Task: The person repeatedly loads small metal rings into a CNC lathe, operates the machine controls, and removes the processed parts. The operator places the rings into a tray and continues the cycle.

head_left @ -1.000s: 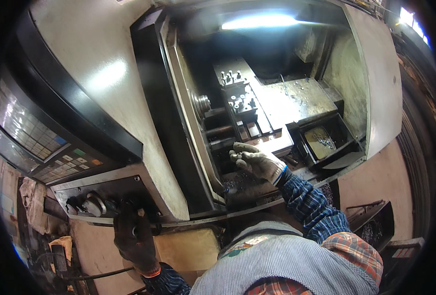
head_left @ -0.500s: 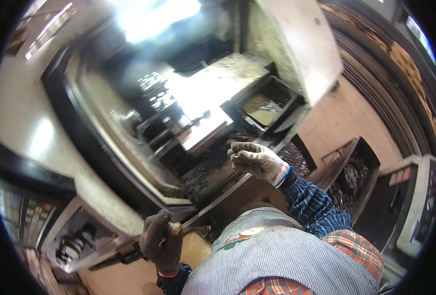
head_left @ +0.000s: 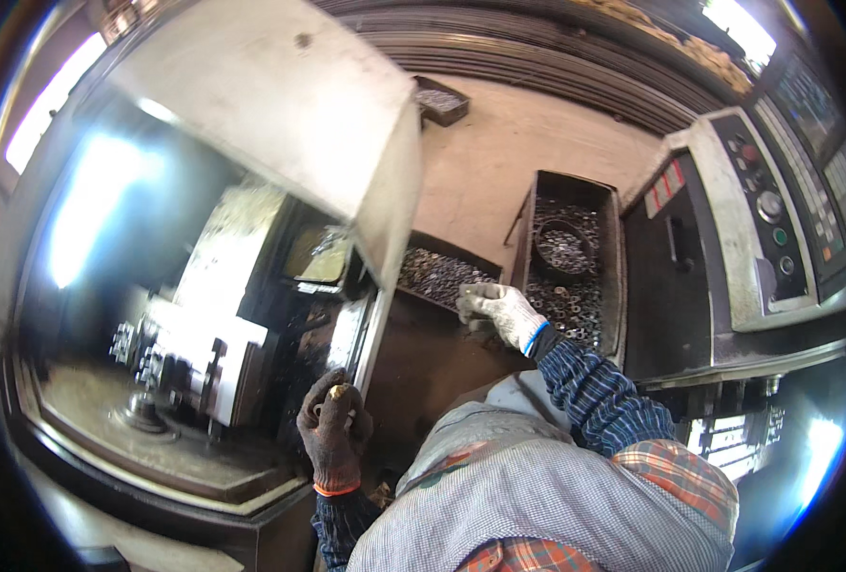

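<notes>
Your left hand (head_left: pixel 335 434) and right hand (head_left: pixel 501 313) curl, can't tell what's gripped; small metal rings (head_left: pixel 572 309) at right look light, stiff, possibly slick: pinch rims.

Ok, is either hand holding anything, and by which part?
I can't tell. The left hand is curled, with a yellowish spot showing, too small to name; the right hand also curls inward, hiding any grip.

Left glove (head_left: pixel 332 434): dark brown, orange cuff edge. Right glove (head_left: pixel 506 315): off-white, blue cuff edge. Apron (head_left: pixel 528 481): fine grey-white check. Right of apron: orange plaid shirt (head_left: pixel 682 477), pale-striped navy sleeve cover (head_left: pixel 599 396), green button (head_left: pixel 780 236).
</notes>
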Demonstrator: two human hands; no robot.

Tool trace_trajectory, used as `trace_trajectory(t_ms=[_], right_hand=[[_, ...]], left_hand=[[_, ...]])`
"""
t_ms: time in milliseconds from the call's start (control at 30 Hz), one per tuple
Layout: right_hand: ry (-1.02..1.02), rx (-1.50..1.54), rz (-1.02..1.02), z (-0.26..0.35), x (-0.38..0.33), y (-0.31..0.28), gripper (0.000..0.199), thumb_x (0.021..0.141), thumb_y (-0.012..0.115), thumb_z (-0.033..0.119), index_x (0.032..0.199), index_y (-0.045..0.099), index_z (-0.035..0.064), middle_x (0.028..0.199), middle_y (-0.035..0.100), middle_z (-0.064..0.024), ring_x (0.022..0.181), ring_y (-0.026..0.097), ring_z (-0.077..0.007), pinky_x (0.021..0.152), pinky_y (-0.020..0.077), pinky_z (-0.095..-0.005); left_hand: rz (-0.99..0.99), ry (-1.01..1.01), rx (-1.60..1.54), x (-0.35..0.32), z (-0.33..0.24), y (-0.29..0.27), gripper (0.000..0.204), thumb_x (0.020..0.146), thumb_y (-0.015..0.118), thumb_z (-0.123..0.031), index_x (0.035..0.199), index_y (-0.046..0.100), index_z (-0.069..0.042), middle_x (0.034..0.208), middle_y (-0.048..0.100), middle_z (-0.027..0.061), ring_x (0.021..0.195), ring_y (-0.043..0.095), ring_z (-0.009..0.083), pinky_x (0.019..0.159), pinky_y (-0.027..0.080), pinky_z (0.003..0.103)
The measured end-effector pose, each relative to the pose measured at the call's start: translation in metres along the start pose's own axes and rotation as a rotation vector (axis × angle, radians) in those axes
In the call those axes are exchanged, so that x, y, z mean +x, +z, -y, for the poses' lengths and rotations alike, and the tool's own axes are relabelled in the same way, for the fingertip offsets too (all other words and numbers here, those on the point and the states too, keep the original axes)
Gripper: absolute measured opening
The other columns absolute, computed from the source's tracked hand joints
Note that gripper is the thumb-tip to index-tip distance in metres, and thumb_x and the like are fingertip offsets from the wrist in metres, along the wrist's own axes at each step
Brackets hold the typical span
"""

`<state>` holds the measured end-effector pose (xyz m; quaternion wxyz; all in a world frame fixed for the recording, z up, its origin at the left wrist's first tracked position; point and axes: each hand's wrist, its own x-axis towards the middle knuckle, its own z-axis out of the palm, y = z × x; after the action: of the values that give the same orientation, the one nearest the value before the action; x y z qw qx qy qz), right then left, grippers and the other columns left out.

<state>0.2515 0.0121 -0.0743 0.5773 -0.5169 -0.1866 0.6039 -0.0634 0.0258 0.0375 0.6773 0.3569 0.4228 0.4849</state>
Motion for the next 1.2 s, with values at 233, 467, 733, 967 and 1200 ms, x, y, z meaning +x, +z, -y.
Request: trace_trajectory(t_ms=[233,467,733,967,1200], right_hand=[[-0.203,-0.498,-0.695,0.033,0.04,-0.185,0.051,0.096,0.058,0.027,0.138,0.048,0.0,0.115,0.067,-0.0127,0.102,0.064,-0.0208,0.087,0.0535,-0.0344],[-0.516,-0.902,-0.268,0.092,-0.006,-0.154,0.049,0.096,0.055,0.045,0.133,0.055,0.0123,0.136,0.054,-0.0169,0.125,0.054,-0.033,0.105,0.0443,-0.0404],[-0.91,-0.998,0.023,0.111,-0.11,-0.09,0.05,0.079,0.077,0.034,0.119,0.061,0.007,0.122,0.062,-0.0134,0.114,0.061,-0.0302,0.098,0.0497,-0.0397],[-0.927,-1.32,-0.23,0.099,-0.158,-0.145,0.046,0.076,0.076,0.037,0.113,0.062,0.0134,0.115,0.06,-0.0077,0.104,0.06,-0.0279,0.088,0.0514,-0.0417],[-0.736,-1.21,-0.768,0.09,-0.253,-0.175,0.041,0.077,0.078,0.039,0.106,0.068,0.0132,0.105,0.068,-0.006,0.093,0.068,-0.0263,0.077,0.0572,-0.0352]], left_hand=[[0.128,-0.482,-0.012,0.036,0.067,0.07,0.028,0.098,0.057,-0.031,0.116,0.061,-0.011,0.072,0.061,-0.002,0.039,0.045,0.0083,0.032,0.032,0.022],[0.453,-0.648,-0.088,0.045,0.093,0.164,0.029,0.101,0.052,-0.038,0.112,0.064,-0.014,0.073,0.063,-0.0038,0.042,0.05,0.0076,0.032,0.034,0.019],[0.648,-0.662,0.267,0.034,0.104,0.237,0.041,0.096,0.058,-0.045,0.114,0.061,-0.008,0.082,0.063,-0.0012,0.055,0.055,0.0078,0.044,0.044,0.021],[0.952,-0.668,0.393,0.022,0.148,0.276,0.032,0.098,0.059,-0.035,0.117,0.063,-0.008,0.092,0.065,-0.0038,0.066,0.057,0.0026,0.053,0.048,0.018],[1.265,-0.719,0.412,0.0,0.182,0.334,0.03,0.097,0.059,-0.018,0.122,0.062,-0.001,0.099,0.067,0.0018,0.084,0.061,0.0067,0.071,0.05,0.023]])
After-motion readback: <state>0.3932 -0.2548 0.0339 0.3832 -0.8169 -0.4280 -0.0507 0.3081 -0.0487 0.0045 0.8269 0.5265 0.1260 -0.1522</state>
